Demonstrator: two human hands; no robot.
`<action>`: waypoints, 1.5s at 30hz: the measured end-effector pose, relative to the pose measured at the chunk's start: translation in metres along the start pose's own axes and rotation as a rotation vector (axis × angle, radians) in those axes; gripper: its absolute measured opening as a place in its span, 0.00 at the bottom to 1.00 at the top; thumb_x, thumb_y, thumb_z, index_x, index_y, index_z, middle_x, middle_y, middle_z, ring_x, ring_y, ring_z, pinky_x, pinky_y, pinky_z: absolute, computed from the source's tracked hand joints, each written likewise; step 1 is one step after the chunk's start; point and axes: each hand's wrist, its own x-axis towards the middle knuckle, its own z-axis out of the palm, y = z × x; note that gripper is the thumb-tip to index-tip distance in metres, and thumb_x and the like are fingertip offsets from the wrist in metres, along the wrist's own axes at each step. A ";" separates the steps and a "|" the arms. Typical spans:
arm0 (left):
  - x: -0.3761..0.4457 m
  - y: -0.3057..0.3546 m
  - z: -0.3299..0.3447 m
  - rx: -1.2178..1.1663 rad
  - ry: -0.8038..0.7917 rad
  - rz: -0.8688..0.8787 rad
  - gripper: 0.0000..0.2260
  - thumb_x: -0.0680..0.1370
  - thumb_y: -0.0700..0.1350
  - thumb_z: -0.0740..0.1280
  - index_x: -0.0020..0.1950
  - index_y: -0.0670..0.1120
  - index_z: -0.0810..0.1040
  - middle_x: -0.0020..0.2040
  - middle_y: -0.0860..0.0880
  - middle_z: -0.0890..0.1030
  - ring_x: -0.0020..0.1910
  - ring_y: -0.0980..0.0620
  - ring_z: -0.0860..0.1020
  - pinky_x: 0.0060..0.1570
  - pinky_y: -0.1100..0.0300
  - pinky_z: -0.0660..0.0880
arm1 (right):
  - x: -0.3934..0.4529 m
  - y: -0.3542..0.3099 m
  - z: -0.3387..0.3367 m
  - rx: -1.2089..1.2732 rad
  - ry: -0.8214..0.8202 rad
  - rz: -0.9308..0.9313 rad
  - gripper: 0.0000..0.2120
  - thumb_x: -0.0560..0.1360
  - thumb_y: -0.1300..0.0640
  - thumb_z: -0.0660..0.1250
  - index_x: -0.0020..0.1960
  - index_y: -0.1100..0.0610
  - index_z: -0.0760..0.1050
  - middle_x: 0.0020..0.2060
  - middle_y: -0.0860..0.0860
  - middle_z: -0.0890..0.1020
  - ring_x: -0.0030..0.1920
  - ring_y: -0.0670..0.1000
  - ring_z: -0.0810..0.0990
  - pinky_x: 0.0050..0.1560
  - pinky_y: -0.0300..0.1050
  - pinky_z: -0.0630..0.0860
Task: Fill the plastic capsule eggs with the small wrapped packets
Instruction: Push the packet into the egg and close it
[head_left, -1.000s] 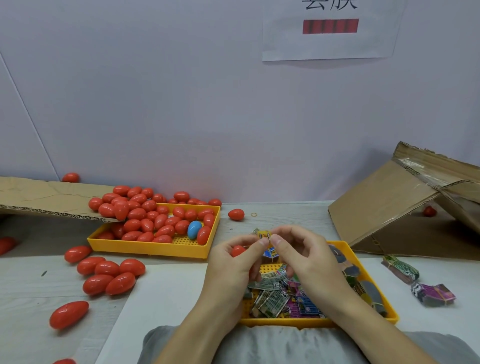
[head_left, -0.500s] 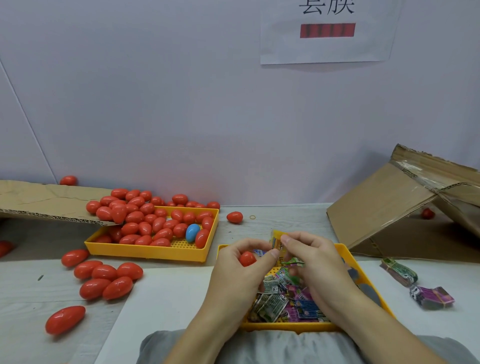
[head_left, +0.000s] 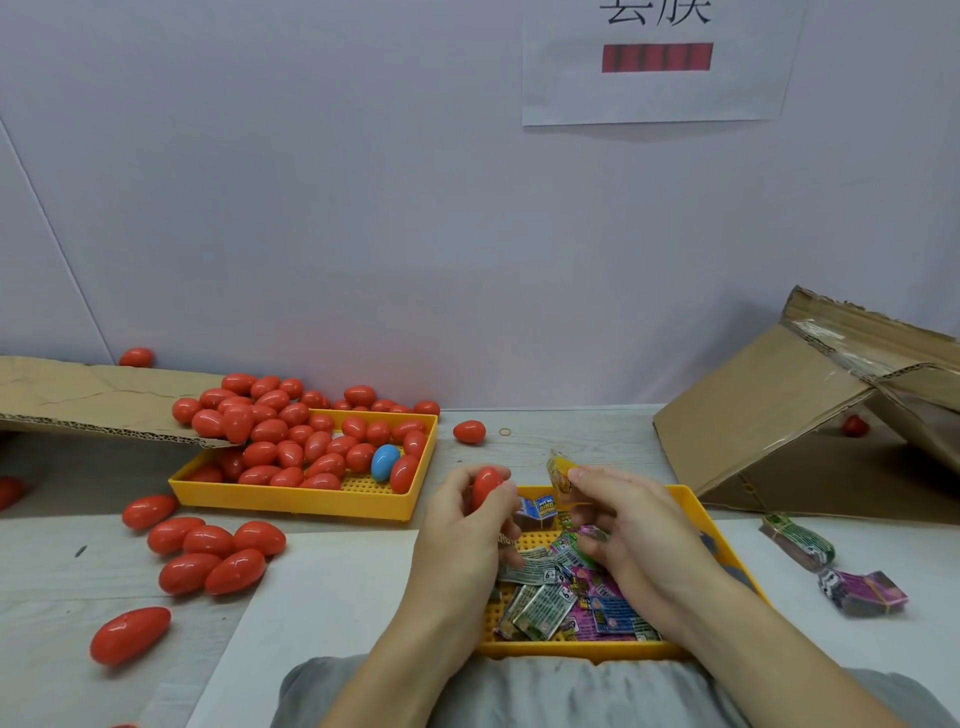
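Observation:
My left hand (head_left: 467, 525) grips a red capsule egg (head_left: 485, 486) over the near yellow tray (head_left: 722, 545). My right hand (head_left: 628, 525) pinches a small yellow wrapped packet (head_left: 560, 474) between thumb and forefinger, a little right of the egg and apart from it. Under both hands the tray holds several loose wrapped packets (head_left: 550, 608). A second yellow tray (head_left: 291, 499) at the left is heaped with red eggs (head_left: 291, 431) and one blue egg (head_left: 385, 462).
Loose red eggs (head_left: 208, 556) lie on the table left of me, one (head_left: 469, 432) sits near the wall. Two banded packet bundles (head_left: 862, 592) lie at the right. A cardboard box (head_left: 810, 415) tilts at the right, a cardboard flap (head_left: 93, 400) at the left.
My hands have drawn apart: the left one now holds the red egg up alone, and the right has lifted the yellow packet clear of it.

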 end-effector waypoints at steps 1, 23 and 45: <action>-0.001 0.001 0.000 0.006 -0.004 0.017 0.04 0.79 0.41 0.68 0.53 0.47 0.80 0.35 0.50 0.80 0.33 0.55 0.77 0.29 0.61 0.73 | 0.000 0.000 0.000 0.000 -0.011 0.001 0.11 0.77 0.60 0.68 0.37 0.56 0.83 0.34 0.51 0.79 0.33 0.46 0.74 0.30 0.39 0.67; -0.008 0.003 0.000 0.155 -0.068 0.130 0.08 0.72 0.43 0.77 0.48 0.49 0.81 0.28 0.55 0.75 0.27 0.55 0.71 0.30 0.59 0.73 | -0.001 0.005 0.003 -0.135 -0.057 -0.101 0.10 0.77 0.60 0.69 0.39 0.56 0.86 0.30 0.51 0.74 0.33 0.47 0.71 0.34 0.41 0.69; -0.007 0.003 0.001 0.272 -0.073 0.137 0.06 0.73 0.43 0.76 0.37 0.49 0.82 0.27 0.57 0.74 0.28 0.57 0.71 0.34 0.58 0.72 | 0.002 0.006 0.002 -0.072 0.007 -0.066 0.08 0.76 0.56 0.71 0.42 0.58 0.85 0.32 0.52 0.78 0.33 0.46 0.74 0.30 0.40 0.67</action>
